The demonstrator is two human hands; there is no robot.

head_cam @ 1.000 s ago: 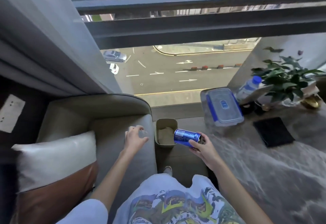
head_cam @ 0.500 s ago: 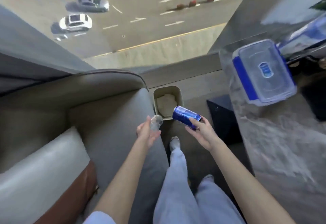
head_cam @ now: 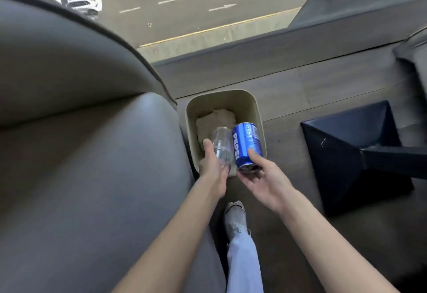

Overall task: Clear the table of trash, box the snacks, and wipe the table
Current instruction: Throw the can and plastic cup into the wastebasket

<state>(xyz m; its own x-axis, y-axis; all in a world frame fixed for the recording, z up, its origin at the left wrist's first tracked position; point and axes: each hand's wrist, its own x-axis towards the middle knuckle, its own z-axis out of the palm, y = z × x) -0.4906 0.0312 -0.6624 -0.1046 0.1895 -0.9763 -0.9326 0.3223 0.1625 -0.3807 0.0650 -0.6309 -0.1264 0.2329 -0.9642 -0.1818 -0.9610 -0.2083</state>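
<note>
Blue can in our right hand, clear plastic bottle in our left hand (could be a cup, honestly hard to tell). Both hang right over the mouth of the beige bin. The bin sits on the floor, tucked between the grey sofa and the dark table base, which is why we're leaning so far down.

Grip-wise, our right thumb and fingers pinch the can at its near end, so the far end tips down into the bin. Our left fingers curl round the near end of the bottle, and it points the same way. The two sit side by side and look like they're touching. We hold them by the ends like this so they slide straight in once we let go.

Some crumpled paper lies at the bottom of the bin, so it has taken some trash already. We reckon we're in the trash-clearing part. The snack boxing and the wipe look to be ahead of us, though the table top is barely in view, so we can't tell what's left up there.
</note>
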